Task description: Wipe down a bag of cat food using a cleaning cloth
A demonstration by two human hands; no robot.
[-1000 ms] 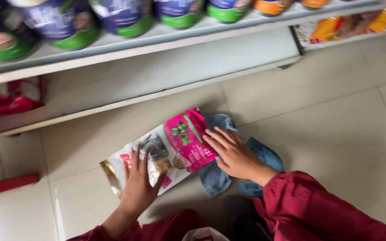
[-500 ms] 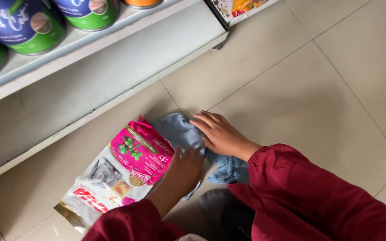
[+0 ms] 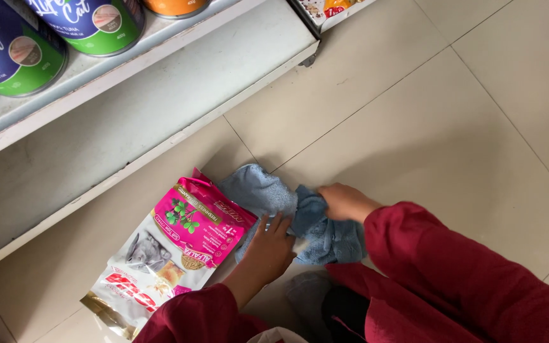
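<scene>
A light blue cloth (image 3: 287, 209) lies crumpled on the tiled floor. My right hand (image 3: 344, 202), in a dark red sleeve, grips a fold of the cloth. My left hand (image 3: 268, 249) rests flat on the near edge of the cloth, fingers spread, beside a pink and white pet food pouch (image 3: 173, 244) that lies flat on the floor to the left.
A low white shelf (image 3: 135, 121) runs along the top left, with several large blue and green cans (image 3: 14, 54) on the tier above. Beige floor tiles (image 3: 452, 127) stretch to the right. A small printed packet (image 3: 335, 9) sits at the top edge.
My left hand has moved off the pouch to the cloth's edge. My right hand has closed on the cloth and bunched it. The view has shifted right.
</scene>
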